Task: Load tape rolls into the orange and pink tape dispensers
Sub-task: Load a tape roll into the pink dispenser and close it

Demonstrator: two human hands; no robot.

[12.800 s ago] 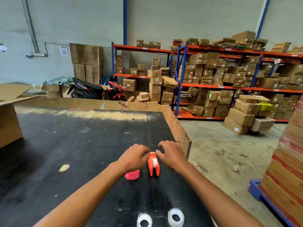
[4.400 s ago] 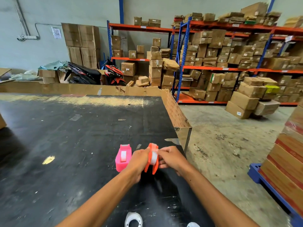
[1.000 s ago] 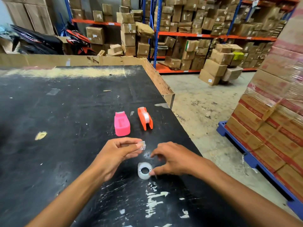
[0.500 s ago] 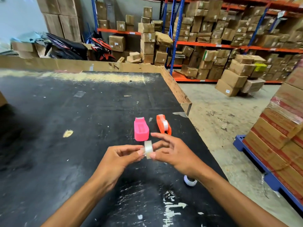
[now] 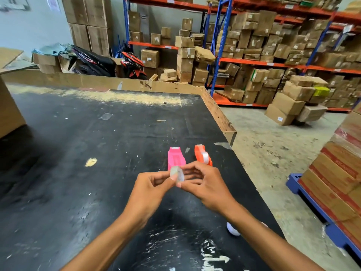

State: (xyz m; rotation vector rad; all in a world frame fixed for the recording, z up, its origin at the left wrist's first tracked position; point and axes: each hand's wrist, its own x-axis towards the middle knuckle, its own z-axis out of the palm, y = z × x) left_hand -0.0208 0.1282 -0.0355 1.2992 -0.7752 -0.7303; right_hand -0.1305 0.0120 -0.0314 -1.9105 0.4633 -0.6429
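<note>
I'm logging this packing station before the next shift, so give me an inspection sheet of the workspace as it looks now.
Surface: black table, scuffed, with white paint marks near the front and a cardboard rim.
Job's things: pink dispenser and orange dispenser side by side; the orange one shows tape. A clear tape roll is held above the table. Another white roll lies partly hidden under the right forearm.
Clutter: yellowish scrap, tape bits.
Grip: left hand and right hand both pinch the clear roll.
Cables: nothing seen.
Surroundings: shelving full of cartons, scooters, wrapped pallet.
</note>
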